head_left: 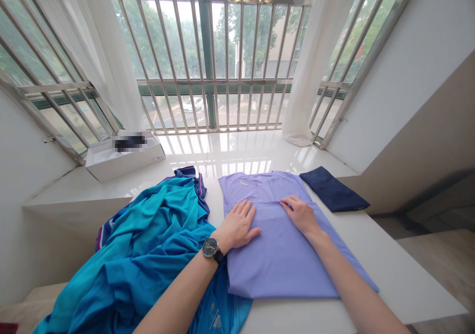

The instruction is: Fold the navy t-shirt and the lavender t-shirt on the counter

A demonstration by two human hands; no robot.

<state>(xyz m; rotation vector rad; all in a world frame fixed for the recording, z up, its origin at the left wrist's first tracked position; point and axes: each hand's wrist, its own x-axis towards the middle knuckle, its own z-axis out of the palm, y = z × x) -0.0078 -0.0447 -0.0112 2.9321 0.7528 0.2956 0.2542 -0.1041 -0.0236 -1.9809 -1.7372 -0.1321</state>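
Note:
A lavender shirt (282,255) lies partly folded on the white table, its sides turned in and a crosswise edge running near my fingers. My left hand (239,225), with a watch (211,248) on the wrist, rests flat on the cloth with its fingers spread. On the right, my right hand (300,213) pinches the crosswise edge of the shirt between thumb and fingers. A crumpled teal and blue shirt (148,235) with a navy collar is heaped left of the lavender one. To the right sits a folded navy garment (332,188).
A white box (126,158) with a blurred-out item stands on the window sill (218,151) at the back left. White curtains (308,76) hang before the barred window. The white table (401,279) has its right edge near my right arm.

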